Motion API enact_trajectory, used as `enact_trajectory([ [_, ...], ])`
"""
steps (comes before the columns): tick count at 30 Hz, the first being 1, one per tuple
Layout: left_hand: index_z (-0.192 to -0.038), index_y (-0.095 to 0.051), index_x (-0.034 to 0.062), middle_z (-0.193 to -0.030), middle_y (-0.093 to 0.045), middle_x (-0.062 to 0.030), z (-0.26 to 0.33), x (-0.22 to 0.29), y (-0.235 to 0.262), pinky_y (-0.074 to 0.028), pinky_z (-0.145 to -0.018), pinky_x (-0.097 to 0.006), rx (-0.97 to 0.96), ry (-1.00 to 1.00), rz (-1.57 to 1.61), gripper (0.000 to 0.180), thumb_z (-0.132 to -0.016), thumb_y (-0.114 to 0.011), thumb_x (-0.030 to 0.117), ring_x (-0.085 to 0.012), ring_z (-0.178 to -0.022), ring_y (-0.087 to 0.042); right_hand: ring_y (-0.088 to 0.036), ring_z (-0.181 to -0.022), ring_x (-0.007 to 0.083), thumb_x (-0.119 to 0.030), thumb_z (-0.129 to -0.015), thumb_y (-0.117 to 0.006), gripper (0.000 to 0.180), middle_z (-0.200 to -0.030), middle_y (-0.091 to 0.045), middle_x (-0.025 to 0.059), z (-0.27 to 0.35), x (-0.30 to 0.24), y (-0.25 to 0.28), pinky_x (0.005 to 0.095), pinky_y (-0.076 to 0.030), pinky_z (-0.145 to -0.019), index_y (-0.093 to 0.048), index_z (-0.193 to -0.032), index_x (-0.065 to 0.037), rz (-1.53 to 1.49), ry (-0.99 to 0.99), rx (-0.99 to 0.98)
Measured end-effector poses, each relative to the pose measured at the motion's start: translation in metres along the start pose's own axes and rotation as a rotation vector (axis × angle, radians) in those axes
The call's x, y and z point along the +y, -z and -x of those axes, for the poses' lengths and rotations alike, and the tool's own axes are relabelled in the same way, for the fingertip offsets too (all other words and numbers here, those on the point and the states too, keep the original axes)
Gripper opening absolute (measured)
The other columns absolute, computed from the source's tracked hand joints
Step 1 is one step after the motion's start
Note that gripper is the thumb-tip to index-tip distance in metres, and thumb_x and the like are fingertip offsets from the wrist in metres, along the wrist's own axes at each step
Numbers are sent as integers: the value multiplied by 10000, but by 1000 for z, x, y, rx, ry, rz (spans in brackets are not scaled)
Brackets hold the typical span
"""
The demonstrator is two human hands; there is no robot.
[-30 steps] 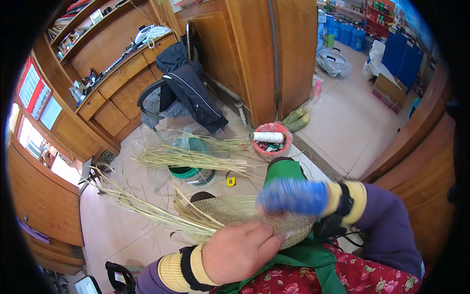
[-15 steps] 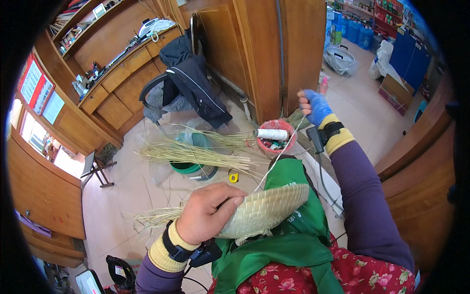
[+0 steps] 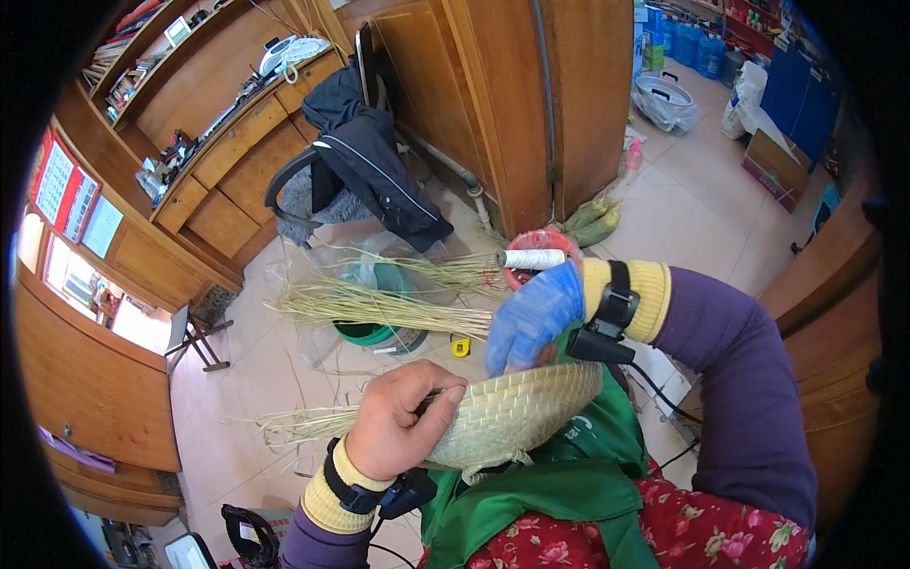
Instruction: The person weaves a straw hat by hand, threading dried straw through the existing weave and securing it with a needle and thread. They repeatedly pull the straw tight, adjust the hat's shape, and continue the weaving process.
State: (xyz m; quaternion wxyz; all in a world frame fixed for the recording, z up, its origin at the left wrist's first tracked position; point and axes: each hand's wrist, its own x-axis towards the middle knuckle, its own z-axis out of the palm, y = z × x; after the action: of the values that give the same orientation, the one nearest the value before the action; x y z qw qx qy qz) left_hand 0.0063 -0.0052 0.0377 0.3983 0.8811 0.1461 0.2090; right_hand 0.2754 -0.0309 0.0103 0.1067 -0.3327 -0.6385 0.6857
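**Head view: woven straw piece lies crosswise between 2 hands**

Head view shows the left hand [image 3: 403, 422] closed over the near-left part of a half-woven straw piece [image 3: 512, 412], fingers curled onto its top rim, loose unwoven straw ends [image 3: 303, 424] trailing off to the left. Its long axis runs left to right across the lap, slightly rising toward the right. The right hand [image 3: 531, 318], in a blue glove, hangs just above the piece's right end with fingers bent downward; whether it pinches a strand I cannot tell. Farther off on the floor lie a straw bundle [image 3: 379, 308] over a green basin [image 3: 365, 332] and a white thread spool [image 3: 533, 258].
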Motion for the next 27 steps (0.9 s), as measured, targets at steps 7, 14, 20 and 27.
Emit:
enact_trajectory([
  [7, -962, -667, 27, -846, -662, -120, 1, 3, 0, -519, -637, -379, 49, -153, -287, 121, -844, -697, 32, -319, -734, -648, -490, -635, 66, -283, -1002, -577, 295, -856, -652, 59, 8, -3, -24, 188, -375, -551, -670, -1025, -4, -27, 501, 539],
  [14, -938, -654, 27, -786, -647, -117, 4, -6, -3, -509, -618, -384, 67, -163, -204, 98, -849, -695, 31, -325, -695, -642, -385, -522, 36, -285, -994, -598, 210, -661, -417, -80, -44, -35, -45, 195, -287, -437, -559, -918, -93, -854, 394, 320],
  [20, -942, -638, 30, -784, -644, -116, 8, -2, 1, -507, -609, -384, 52, -122, -190, 117, -885, -698, 114, -320, -695, -649, -458, -555, 92, -250, -974, -615, 228, -667, -483, -17, -37, -38, -61, 246, -405, -517, -569, -890, -44, -93, 561, 828],
  [27, -913, -616, 57, -705, -574, -87, -10, 7, 18, -504, -583, -388, -73, -452, -710, 320, -854, -721, 353, -279, -645, -621, -664, -806, 331, -149, -897, -614, 191, -857, -643, 149, -34, -2, -114, 412, -534, -693, -584, -1056, -47, 941, 400, 1277],
])
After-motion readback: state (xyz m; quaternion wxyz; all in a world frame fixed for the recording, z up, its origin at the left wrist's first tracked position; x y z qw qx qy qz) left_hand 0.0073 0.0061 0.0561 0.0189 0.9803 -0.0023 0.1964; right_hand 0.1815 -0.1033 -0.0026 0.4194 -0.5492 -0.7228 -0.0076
